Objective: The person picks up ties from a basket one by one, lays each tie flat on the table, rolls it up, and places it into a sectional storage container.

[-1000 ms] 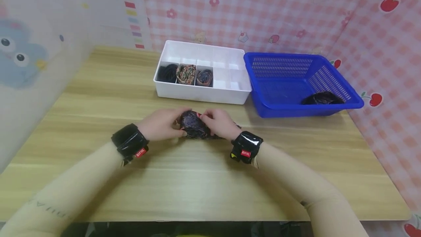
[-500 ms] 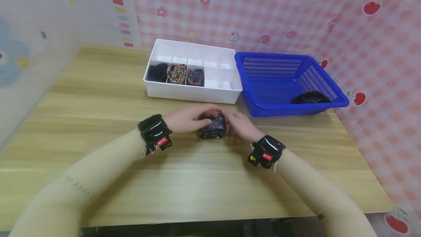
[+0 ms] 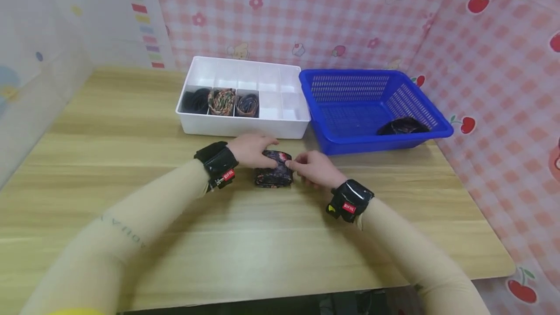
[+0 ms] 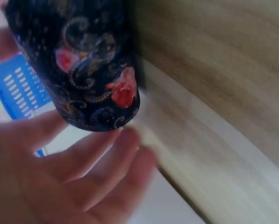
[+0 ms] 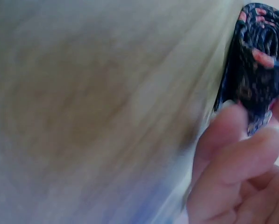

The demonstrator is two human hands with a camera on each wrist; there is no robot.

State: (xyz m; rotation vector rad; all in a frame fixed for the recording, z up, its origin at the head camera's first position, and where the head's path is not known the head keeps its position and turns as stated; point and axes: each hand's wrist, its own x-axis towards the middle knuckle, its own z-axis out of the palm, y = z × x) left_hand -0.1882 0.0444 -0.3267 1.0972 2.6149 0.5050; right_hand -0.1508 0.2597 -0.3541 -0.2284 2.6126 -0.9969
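Observation:
A rolled-up strip of dark floral cloth (image 3: 274,171) stands on the table in front of the white box. Its coils show from the side in the right wrist view, and red flowers and paisley swirls mark its outer layer (image 4: 95,70) in the left wrist view. My left hand (image 3: 253,151) holds the roll from the left, thumb on the near side and fingers around the back. From the right, my right hand (image 3: 317,166) pinches the cloth's pointed outer end (image 5: 258,119) between thumb and fingers.
The white divided box (image 3: 245,127) holds a black roll (image 3: 197,101), a multicoloured roll (image 3: 222,102) and a dark striped roll (image 3: 247,105) in its front row. Right of it, a blue basket (image 3: 341,144) contains a dark bundle (image 3: 402,126). Patterned walls rise behind and beside the table (image 3: 245,247).
The cloth's trailing tail at the right has been wound up into a compact roll. The left hand shifted onto the roll, and the right hand moved from its top to its right side.

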